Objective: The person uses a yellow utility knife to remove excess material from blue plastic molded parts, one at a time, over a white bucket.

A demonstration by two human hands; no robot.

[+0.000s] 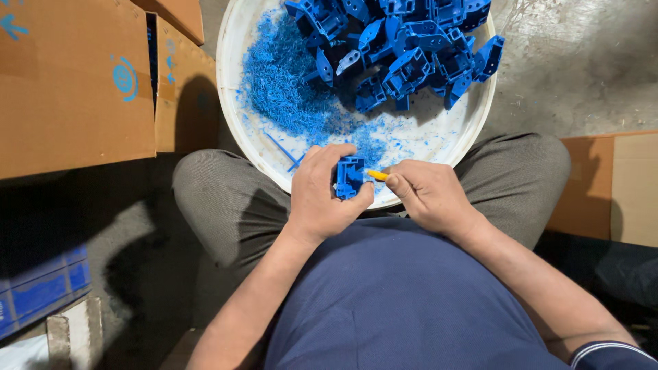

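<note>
One blue plastic part (pixel 349 177) is in work at this moment, held at the near rim of the white basin (pixel 233 82) that rests on my lap. My left hand (pixel 322 195) has a closed grip around it, thumb on the near side and fingers wrapped over the top. My right hand (pixel 428 195) is closed in a pinch grip on a small trimming tool with a yellow handle (pixel 376 175), whose tip meets the right edge of the part.

Status of the work, judged from the basin contents:
- Done: a broad drift of blue shavings (pixel 281 89) covers the left half of the basin floor, with a few long slivers near the front rim. This suggests that a good deal of trimming is already finished.
- Left: a heap of blue parts (pixel 404 48) fills the far right of the basin. I cannot tell which of these are trimmed and which are not.
- In hand: the part at the rim appears to be mid-trim.

Left of the basin stand open cardboard boxes (pixel 75 82); another cardboard box (pixel 617 185) lies to its right.
</note>
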